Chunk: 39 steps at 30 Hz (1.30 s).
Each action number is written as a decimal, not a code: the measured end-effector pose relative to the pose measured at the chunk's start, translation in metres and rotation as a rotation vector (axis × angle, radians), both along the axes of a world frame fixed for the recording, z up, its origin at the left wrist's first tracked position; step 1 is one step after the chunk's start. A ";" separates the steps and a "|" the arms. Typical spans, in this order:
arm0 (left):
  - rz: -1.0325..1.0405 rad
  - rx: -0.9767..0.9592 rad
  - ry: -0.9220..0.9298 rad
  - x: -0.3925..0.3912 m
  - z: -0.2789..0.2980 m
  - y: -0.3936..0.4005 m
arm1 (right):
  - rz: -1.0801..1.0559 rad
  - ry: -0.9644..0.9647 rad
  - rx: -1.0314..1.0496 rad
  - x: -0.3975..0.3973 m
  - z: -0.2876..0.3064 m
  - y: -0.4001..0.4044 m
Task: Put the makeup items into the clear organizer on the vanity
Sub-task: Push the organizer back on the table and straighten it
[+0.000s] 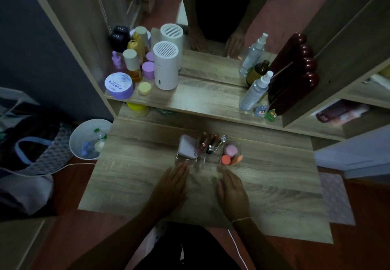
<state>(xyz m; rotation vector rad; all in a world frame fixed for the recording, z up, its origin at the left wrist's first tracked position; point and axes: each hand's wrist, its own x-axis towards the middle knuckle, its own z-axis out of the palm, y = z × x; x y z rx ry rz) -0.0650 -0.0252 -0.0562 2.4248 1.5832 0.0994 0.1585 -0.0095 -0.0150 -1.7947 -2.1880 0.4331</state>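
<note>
The clear organizer (211, 161) stands in the middle of the wooden vanity top (130, 168). A white-and-lilac compact (187, 147) fills its left compartment. Dark red tubes (207, 142) and a silver-topped item (221, 140) lean in the middle. A pink sponge (231, 150), a coral round sponge (225, 159) and an orange one (237, 159) lie in the right compartment. My left hand (172, 182) lies flat just before the organizer's near left corner, fingers apart and blurred. At the near right corner, my right hand (231, 189) is flat too. Both hands are empty.
On the upper shelf stand a lilac jar (119, 85), amber bottles (134, 66) and a white cylinder (165, 65) at left, with a spray bottle (254, 91) and dark red mirror frame (293, 75) at right. A white bin (89, 138) sits on the floor at left.
</note>
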 end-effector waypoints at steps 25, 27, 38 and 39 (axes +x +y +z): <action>0.248 -0.196 -0.091 -0.016 0.000 0.039 | -0.152 -0.121 -0.182 0.017 -0.032 0.013; 0.240 -0.202 -0.085 -0.018 -0.002 0.038 | -0.151 -0.114 -0.188 0.018 -0.032 0.013; 0.174 -0.209 -0.056 -0.025 -0.009 0.036 | -0.182 -0.100 -0.208 0.020 -0.032 0.010; 0.167 -0.213 -0.064 -0.024 -0.009 0.035 | -0.184 -0.102 -0.211 0.023 -0.032 0.009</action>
